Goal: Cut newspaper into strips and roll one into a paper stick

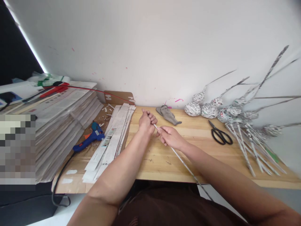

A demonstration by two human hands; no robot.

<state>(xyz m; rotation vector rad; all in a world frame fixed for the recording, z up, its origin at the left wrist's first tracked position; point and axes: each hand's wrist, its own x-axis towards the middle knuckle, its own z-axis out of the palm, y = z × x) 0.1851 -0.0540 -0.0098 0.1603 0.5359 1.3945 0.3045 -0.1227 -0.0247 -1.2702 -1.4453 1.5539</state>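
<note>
Over the middle of the wooden table (150,166), both my hands grip one thin rolled newspaper stick (184,164). My left hand (147,121) is closed around its upper end, thumb pointing up. Just to the right and lower, my right hand (169,137) pinches the same stick between thumb and fingers. From there the stick slants down to the right, passing under my right forearm and over the table's front edge. A short length shows between the two hands. A grey cloth (168,114) lies behind them, apart from both.
Left are newspaper strips (113,138), a blue glue gun (90,139) with a black cord, and a tall newspaper stack (77,122). On the right sit black-handled scissors (221,135), several woven paper gourd shapes (192,109) with long stems, and loose paper sticks (256,150). A wall stands behind.
</note>
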